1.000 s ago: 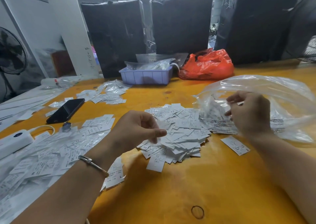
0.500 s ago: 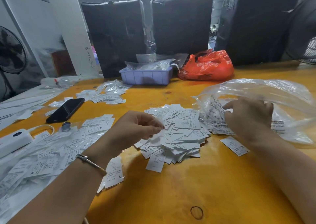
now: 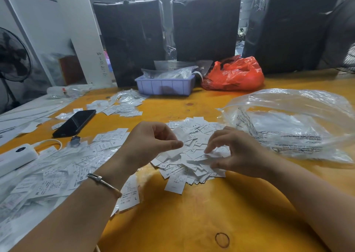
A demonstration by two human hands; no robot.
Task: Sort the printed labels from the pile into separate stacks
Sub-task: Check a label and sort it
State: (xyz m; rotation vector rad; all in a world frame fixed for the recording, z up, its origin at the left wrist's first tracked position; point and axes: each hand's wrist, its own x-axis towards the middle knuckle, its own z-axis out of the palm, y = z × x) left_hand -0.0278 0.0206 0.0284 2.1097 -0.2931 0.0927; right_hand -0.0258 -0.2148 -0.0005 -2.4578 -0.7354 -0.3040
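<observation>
A loose pile of small white printed labels (image 3: 194,161) lies in the middle of the yellow table (image 3: 192,223). Over the pile's left part, my left hand (image 3: 148,144) pinches a white label (image 3: 179,135) between thumb and fingers. My right hand (image 3: 234,151) sits on the right side of the pile, fingertips and thumb curled down onto the labels there. A wide spread of labels (image 3: 57,173) covers the table to the left, partly under my left forearm. Another smaller group of labels (image 3: 119,105) lies farther back.
A black phone (image 3: 75,123) and a white power bank (image 3: 16,157) lie at the left. An empty clear plastic bag (image 3: 292,121) lies at the right. A lilac tray (image 3: 165,85) and a red bag (image 3: 234,75) stand at the back, before black wrapped bundles.
My right hand has left the clear bag and come down leftward onto the pile. The bag has sunk flatter. My left hand has lifted a label from the pile.
</observation>
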